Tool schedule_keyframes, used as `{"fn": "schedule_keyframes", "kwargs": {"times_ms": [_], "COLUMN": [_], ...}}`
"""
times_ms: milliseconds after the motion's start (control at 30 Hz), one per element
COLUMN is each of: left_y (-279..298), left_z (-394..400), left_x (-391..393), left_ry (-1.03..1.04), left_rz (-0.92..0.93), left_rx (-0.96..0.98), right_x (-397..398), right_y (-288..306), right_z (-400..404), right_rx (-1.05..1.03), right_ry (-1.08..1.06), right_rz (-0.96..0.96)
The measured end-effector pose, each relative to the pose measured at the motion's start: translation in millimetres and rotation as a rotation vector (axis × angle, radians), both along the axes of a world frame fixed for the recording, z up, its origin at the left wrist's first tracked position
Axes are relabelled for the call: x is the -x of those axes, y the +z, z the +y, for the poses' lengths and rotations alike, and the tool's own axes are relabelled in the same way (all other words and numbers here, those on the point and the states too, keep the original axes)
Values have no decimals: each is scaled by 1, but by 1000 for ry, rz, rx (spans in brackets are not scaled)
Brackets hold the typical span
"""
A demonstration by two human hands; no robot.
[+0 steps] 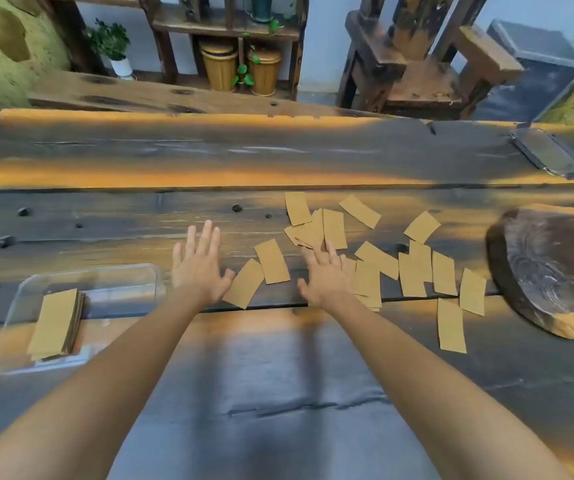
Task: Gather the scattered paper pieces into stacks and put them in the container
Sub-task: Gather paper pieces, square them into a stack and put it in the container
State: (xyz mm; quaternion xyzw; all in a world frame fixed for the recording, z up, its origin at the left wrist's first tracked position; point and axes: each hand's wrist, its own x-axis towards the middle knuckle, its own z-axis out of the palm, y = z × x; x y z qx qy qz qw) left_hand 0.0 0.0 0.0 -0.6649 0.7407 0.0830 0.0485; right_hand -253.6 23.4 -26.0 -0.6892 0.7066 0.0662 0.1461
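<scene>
Wooden table | both grips spread | paper pieces under right hand, beside left hand

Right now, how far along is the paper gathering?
Partly done: one stack of paper pieces already lies in the clear container. Both hands are open and hold nothing; the left hand hovers, the right hand reaches the scattered pieces. Well over a dozen are left.

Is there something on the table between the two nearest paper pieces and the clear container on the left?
Only the left hand, spread open between the two pieces and the container. Otherwise that stretch of table is bare.
</scene>
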Motion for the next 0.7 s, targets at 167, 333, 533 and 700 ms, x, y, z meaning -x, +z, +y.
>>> {"fn": "schedule_keyframes", "kwargs": {"times_ms": [167,333,533,700], "left_y": [-26,-55,-69,-62], "left_z": [1,13,20,18], "left_x": [23,50,65,49], "left_ry": [-5,133,347,554], "left_rz": [62,192,146,310], "left_rx": [-121,-266,-332,-402], "right_x": [33,47,54,62], "right_y": [-30,-40,-47,-46], "right_z": [14,26,38,33], "right_rx": [-248,-111,-92,-113], "right_ry": [121,171,228,156], "right_rz": [20,0,29,-19]}}
